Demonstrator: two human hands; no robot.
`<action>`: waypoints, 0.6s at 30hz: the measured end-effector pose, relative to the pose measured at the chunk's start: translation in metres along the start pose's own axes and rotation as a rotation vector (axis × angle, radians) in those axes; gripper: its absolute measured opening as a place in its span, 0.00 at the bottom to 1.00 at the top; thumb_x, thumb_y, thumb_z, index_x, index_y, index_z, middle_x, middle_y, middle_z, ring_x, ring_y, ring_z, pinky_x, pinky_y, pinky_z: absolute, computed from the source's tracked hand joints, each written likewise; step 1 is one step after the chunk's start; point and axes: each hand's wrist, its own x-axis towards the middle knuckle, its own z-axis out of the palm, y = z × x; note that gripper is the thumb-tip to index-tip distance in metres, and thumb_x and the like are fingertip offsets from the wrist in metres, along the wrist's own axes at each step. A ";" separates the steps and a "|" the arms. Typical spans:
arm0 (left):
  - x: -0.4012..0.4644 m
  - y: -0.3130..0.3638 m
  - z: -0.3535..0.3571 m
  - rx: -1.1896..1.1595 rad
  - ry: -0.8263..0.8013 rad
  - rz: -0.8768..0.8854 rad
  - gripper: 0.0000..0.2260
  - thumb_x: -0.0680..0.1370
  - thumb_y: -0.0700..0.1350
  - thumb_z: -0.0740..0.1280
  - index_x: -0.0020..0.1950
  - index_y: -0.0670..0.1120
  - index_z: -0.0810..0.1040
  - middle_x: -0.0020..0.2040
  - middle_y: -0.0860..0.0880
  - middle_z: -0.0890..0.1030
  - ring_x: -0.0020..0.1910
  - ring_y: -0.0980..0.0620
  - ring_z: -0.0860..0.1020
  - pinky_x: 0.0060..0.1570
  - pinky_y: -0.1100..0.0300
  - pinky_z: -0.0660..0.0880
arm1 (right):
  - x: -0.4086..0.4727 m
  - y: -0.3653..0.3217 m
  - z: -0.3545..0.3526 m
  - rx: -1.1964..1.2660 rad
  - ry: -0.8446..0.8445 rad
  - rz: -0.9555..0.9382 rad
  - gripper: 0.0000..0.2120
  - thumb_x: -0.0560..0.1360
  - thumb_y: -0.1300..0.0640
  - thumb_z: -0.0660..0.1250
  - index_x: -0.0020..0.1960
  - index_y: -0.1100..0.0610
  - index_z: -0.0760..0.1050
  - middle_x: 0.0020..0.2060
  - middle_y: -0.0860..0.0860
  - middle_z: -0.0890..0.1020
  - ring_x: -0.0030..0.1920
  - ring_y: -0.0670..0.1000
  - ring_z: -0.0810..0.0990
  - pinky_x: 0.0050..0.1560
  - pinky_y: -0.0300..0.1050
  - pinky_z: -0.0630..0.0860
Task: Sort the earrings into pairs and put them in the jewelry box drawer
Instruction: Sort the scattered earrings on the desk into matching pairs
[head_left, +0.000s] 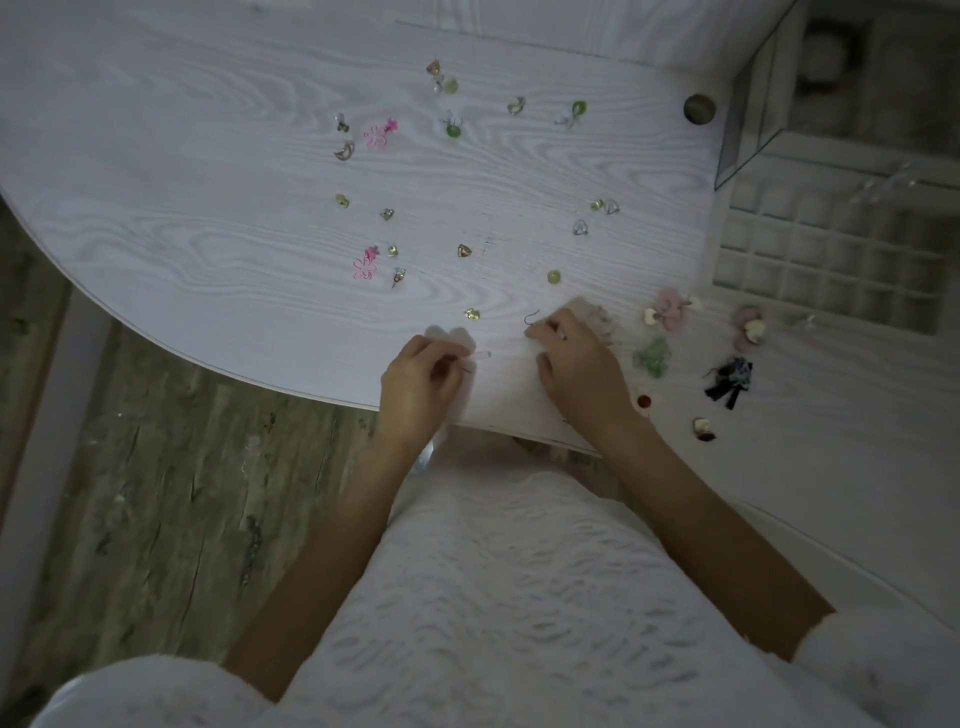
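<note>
Fingers (540, 332) of the right hand (582, 364) are pinching an earring's hook (531, 317), while the left hand (418, 379) is pinching another earring (480, 356), both at the table (208, 208) edge. Farther off, loose earrings (452, 127) are lying scattered, and the drawer (831, 260) is sitting open at far right.

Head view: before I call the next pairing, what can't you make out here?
- Left hand: curled fingers cover most of the pale earring it pinches; its shape is unclear.
- Right hand: a wire hook shows, but the fingers hide the pale piece beneath.
- Jewelry box drawer: dim, and cut off by the right edge; whether its compartments hold anything is unreadable.
- Small gold studs: too small to match by design.
</note>
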 end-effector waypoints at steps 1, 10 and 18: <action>-0.003 0.004 0.007 -0.003 -0.018 0.021 0.06 0.72 0.39 0.69 0.48 0.47 0.82 0.46 0.47 0.80 0.41 0.50 0.79 0.43 0.52 0.78 | -0.005 0.002 -0.001 0.002 0.001 0.014 0.12 0.70 0.71 0.64 0.52 0.64 0.76 0.48 0.59 0.77 0.41 0.59 0.77 0.33 0.44 0.74; 0.003 0.057 0.053 0.003 -0.094 0.129 0.09 0.75 0.41 0.66 0.54 0.45 0.80 0.50 0.46 0.80 0.46 0.49 0.78 0.46 0.61 0.73 | -0.038 0.013 -0.013 0.116 0.017 0.203 0.10 0.72 0.63 0.67 0.53 0.61 0.76 0.52 0.58 0.75 0.43 0.53 0.76 0.42 0.40 0.69; -0.001 0.050 0.053 0.107 -0.142 0.132 0.18 0.71 0.35 0.66 0.61 0.43 0.76 0.52 0.41 0.77 0.45 0.46 0.77 0.45 0.57 0.73 | -0.040 0.016 -0.011 0.103 0.013 0.294 0.17 0.71 0.68 0.62 0.60 0.61 0.70 0.57 0.57 0.73 0.50 0.56 0.75 0.45 0.46 0.71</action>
